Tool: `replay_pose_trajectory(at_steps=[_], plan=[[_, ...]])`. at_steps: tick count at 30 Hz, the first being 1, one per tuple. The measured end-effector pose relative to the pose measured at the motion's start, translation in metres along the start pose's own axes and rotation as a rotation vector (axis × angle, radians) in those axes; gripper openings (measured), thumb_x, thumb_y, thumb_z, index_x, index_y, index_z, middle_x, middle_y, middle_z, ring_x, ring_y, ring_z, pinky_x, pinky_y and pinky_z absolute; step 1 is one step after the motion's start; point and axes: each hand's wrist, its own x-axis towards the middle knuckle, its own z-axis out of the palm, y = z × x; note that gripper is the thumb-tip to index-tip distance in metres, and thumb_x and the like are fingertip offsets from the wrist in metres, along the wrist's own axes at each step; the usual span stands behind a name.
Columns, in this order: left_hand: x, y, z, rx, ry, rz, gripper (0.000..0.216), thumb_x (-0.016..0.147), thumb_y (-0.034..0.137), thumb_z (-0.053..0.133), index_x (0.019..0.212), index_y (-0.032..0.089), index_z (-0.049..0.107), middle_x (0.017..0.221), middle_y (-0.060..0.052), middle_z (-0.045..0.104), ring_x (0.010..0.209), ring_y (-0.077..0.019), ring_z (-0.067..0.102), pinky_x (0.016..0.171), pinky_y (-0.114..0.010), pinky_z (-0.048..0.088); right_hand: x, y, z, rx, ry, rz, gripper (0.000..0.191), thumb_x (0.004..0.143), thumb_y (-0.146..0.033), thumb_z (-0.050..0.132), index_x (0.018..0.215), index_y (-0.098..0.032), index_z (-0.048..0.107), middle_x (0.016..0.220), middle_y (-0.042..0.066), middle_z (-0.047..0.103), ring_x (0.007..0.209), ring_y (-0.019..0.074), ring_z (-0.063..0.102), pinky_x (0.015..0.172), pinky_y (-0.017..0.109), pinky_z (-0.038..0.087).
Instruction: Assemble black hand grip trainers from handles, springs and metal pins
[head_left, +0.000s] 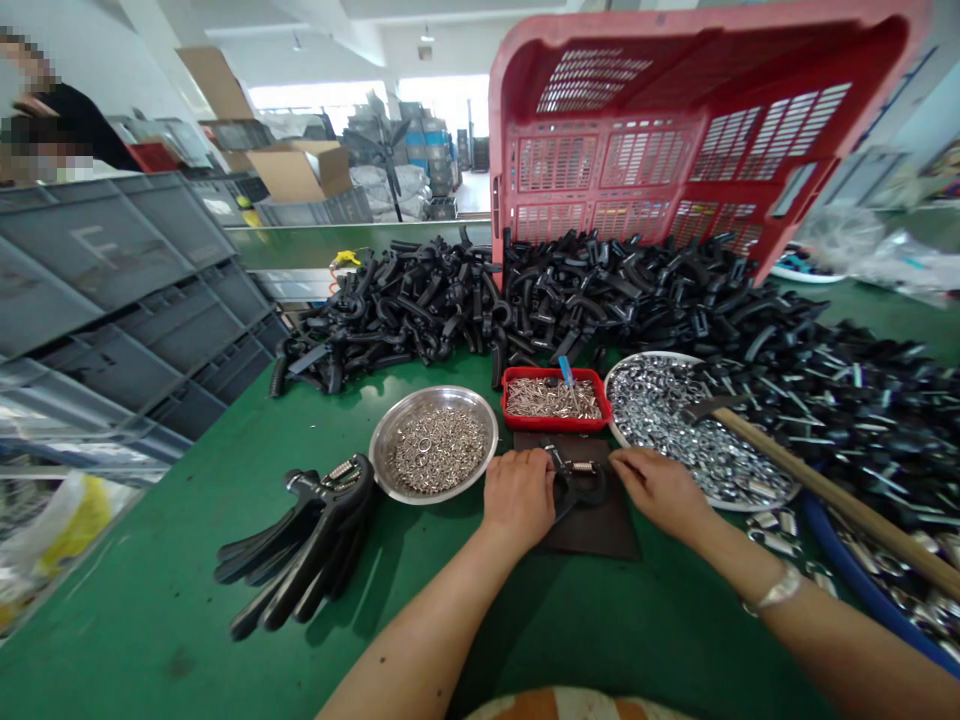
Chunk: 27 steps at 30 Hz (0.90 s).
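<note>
On a dark square pad [600, 535], my left hand [520, 495] is wrapped round a black hand grip exerciser [592, 490] with a metal coil spring across its top. My right hand [664, 490] is just right of it, thumb and fingertips pinched together; anything between them is too small to make out. To the left, several hand grip exercisers [307, 555] lie stacked with springs fitted. Behind the pad stand a red tray [555, 425] of small metal pins and a steel bowl [382, 455] of small metal parts. A white dish [619, 430] of shiny metal pieces is beside my right hand.
A hammer [810, 475] with a wooden handle rests across the white dish. Black handles [427, 310] are heaped along the back, partly inside a tipped red crate [517, 150]. A blue-rimmed container [840, 560] sits at right. Grey crates [112, 260] stand left; a person's arm [82, 125] shows beyond.
</note>
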Motion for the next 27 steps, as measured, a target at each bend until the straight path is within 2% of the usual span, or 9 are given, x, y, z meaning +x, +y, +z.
replay_pose_trajectory(at_steps=[3,7,10,18,22,27], plan=[[0.001,-0.001,-0.001,-0.009,-0.024,0.016,0.011,0.082,0.023,0.044,0.087,0.02,0.053,0.083,-0.003,0.059,0.082,-0.0208,0.052,0.072,-0.033,0.035,0.02,-0.004,-0.004,0.044,-0.002,-0.022,0.023,0.084,-0.023,0.042,0.091,-0.018,0.063,0.084,0.006,0.066,0.076,0.0167,0.062,0.07,0.029,0.048],[0.003,-0.007,-0.003,-0.068,-0.073,0.078,0.009,0.081,0.021,0.047,0.087,0.02,0.054,0.086,-0.003,0.06,0.083,-0.0199,0.051,0.072,-0.032,0.036,0.048,-0.006,-0.008,0.079,-0.1,-0.123,0.022,0.082,-0.021,0.045,0.093,-0.018,0.064,0.088,0.006,0.067,0.079,0.017,0.062,0.073,0.03,0.048],[0.004,-0.01,-0.003,-0.137,-0.071,0.079,0.009,0.08,0.02,0.049,0.086,0.02,0.055,0.085,-0.003,0.061,0.082,-0.0192,0.052,0.074,-0.031,0.038,0.058,-0.013,-0.013,0.139,-0.137,-0.134,0.022,0.082,-0.023,0.046,0.09,-0.02,0.066,0.086,0.005,0.068,0.078,0.0168,0.062,0.072,0.03,0.048],[0.007,-0.014,-0.005,-0.552,0.053,-0.041,0.008,0.079,0.02,0.049,0.078,0.017,0.056,0.08,-0.002,0.06,0.078,-0.0152,0.053,0.073,-0.027,0.04,0.042,-0.059,-0.024,0.605,-0.076,-0.027,0.017,0.08,-0.029,0.054,0.09,-0.022,0.066,0.086,0.002,0.067,0.078,0.0133,0.061,0.071,0.025,0.048],[0.005,-0.015,-0.011,-0.709,-0.005,-0.075,0.008,0.077,0.02,0.05,0.078,0.016,0.056,0.077,-0.001,0.06,0.073,-0.0131,0.053,0.069,-0.025,0.04,0.037,-0.071,-0.017,0.744,0.021,0.065,0.014,0.078,-0.031,0.056,0.08,-0.02,0.065,0.078,0.002,0.065,0.073,0.0135,0.06,0.066,0.025,0.048],[0.005,-0.013,-0.017,-0.845,-0.083,-0.082,0.009,0.076,0.022,0.052,0.077,0.015,0.057,0.072,0.0,0.059,0.066,-0.0115,0.052,0.064,-0.023,0.04,0.034,-0.078,-0.012,0.695,0.078,0.086,0.015,0.081,-0.031,0.05,0.078,-0.019,0.058,0.074,0.002,0.061,0.068,0.013,0.057,0.062,0.025,0.046]])
